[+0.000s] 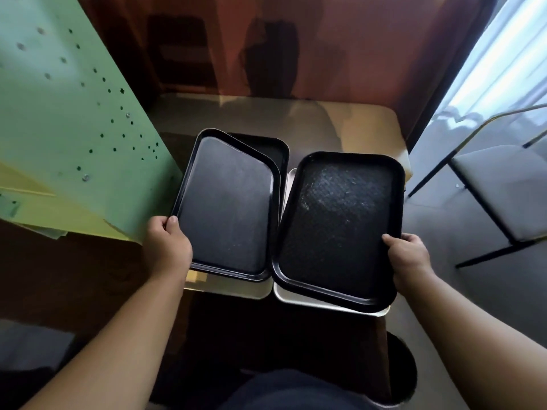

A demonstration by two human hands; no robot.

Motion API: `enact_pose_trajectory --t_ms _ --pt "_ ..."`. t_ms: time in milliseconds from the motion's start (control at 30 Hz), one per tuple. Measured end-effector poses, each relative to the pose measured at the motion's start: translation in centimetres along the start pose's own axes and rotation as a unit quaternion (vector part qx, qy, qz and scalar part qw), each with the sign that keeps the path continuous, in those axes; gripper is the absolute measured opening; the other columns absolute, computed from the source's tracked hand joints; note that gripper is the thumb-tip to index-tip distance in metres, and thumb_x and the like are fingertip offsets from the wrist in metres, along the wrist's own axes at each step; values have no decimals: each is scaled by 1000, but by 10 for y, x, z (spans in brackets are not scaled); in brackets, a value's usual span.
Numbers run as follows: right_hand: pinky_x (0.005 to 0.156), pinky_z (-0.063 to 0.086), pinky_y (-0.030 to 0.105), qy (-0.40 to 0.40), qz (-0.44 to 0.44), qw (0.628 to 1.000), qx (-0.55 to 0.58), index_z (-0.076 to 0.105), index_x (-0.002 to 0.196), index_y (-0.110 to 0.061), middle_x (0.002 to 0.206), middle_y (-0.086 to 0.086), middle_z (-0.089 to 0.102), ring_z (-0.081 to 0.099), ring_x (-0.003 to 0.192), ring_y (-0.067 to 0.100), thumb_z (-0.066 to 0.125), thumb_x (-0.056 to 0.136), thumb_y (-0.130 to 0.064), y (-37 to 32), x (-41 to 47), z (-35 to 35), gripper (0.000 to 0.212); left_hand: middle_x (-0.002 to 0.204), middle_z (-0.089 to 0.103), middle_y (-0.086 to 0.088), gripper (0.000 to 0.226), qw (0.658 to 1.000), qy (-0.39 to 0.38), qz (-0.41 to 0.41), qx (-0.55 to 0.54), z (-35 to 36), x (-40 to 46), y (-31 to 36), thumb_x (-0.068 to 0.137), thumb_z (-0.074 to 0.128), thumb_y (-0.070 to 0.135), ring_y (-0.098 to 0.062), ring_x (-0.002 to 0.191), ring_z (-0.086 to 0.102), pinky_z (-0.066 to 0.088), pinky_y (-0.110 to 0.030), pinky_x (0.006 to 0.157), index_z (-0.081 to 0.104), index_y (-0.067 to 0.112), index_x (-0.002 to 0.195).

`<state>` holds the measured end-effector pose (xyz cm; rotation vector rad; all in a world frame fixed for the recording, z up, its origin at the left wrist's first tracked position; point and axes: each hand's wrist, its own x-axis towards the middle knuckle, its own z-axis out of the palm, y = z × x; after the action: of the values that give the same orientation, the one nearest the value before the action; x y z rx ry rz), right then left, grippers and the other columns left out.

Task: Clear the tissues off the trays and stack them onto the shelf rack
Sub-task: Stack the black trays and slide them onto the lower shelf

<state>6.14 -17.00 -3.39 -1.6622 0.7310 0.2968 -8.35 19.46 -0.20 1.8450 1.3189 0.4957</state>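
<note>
Two black plastic trays lie side by side over a small beige table. My left hand grips the near left edge of the left black tray, which rests askew on another black tray beneath it. My right hand grips the near right edge of the right black tray, which sits tilted above a white tray. Another white tray shows under the left stack. No tissues are visible on the trays.
A green perforated shelf rack stands at the left. A grey padded chair with black legs is at the right, by a bright curtained window. A dark round bin sits below the table edge.
</note>
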Motion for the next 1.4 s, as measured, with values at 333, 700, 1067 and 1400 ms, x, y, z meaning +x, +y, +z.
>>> enact_pose_trajectory --t_ms 333,700,1067,1400 --pt "84 60 46 36 5 999 -12 60 115 -8 108 16 69 69 94 33 69 92 -13 5 2 -26 26 88 59 -3 29 996 30 2 -88 2 -7 35 104 43 36 -23 79 53 46 -41 73 61 14 108" --pt "69 57 35 -24 16 999 43 59 118 -5 97 11 67 67 84 26 66 98 -14 1 -9 -6 23 83 59 3 18 984 -122 -33 -126 42 -69 37 105 49 27 -11 74 52 40 -23 59 63 17 100" --pt "93 59 51 -81 15 995 50 65 124 -11 113 12 74 73 102 31 61 101 -28 2 -16 8 28 85 60 2 21 982 -127 -59 -129 44 -64 36 106 47 27 -10 73 52 42 -23 61 64 15 108" --pt "90 59 46 -108 14 993 51 64 126 -15 115 10 71 70 102 30 54 104 -40 -14 -24 37 35 74 54 2 21 984 -122 -43 -118 35 -46 34 106 47 29 -11 62 46 42 -24 56 64 17 102"
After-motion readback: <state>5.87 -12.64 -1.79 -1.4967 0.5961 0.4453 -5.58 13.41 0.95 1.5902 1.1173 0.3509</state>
